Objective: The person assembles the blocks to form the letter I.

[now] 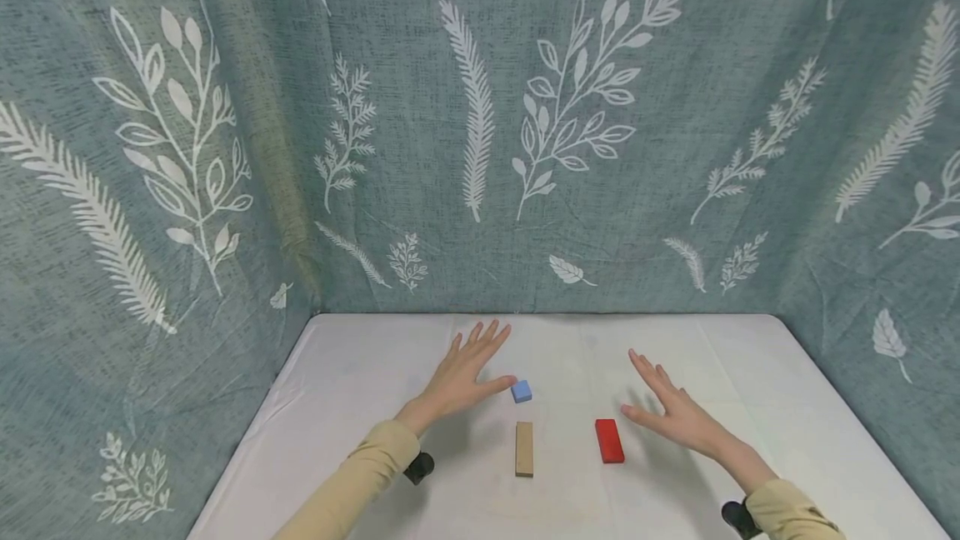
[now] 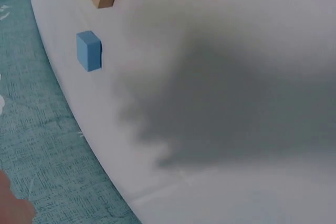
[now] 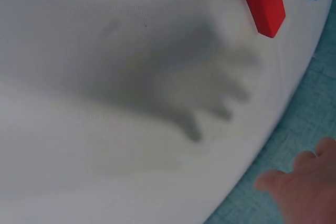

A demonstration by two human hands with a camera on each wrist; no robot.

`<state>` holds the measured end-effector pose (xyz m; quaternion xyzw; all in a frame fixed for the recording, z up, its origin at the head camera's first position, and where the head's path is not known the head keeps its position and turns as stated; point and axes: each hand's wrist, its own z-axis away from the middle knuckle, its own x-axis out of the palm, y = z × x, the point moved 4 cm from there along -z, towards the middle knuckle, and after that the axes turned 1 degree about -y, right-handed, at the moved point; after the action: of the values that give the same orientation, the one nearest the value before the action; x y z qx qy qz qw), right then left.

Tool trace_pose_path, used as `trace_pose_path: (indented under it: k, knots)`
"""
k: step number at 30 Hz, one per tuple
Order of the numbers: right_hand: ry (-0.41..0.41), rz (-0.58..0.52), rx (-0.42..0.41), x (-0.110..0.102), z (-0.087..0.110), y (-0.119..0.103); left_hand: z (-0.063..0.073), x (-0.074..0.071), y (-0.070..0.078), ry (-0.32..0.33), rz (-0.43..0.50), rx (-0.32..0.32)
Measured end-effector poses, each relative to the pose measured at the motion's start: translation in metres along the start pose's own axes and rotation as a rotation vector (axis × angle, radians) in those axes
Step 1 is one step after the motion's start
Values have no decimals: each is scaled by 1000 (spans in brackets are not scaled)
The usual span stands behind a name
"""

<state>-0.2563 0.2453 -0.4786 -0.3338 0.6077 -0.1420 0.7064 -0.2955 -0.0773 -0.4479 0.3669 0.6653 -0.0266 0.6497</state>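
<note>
Blue block [image 1: 521, 391] sits on the white tablecloth [image 1: 345, 390], just right of the thumb of the left hand [image 1: 467, 375], far closer to that hand than to the right hand [image 1: 675, 417]. From where I stand it looks almost square on top, so I can't pick out a long axis. On its near side lies the tan wooden block [image 1: 524, 449], running straight near to far between the two hands, and the left hand is nearer to it too. To the right is the red block [image 1: 610, 441], also lengthwise near to far, its far end leaning slightly left; it lies left of the right hand and a little nearer.

Both hands are spread wide, fingers apart, gripping nothing. They seem to hover, each casting a blurred shadow on the cloth, with the left thumb apparently above the blue block's level rather than on it.
</note>
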Motion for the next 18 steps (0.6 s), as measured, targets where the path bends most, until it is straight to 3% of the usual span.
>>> trace_pose_path:
  k: [9,18]
  knots:
    - [-37,-77,-42,10,4,-3,2,8,9,-60,149,25]
    - [-111,-119,-3,19,10,-9,7,22,16,-154,265,44]
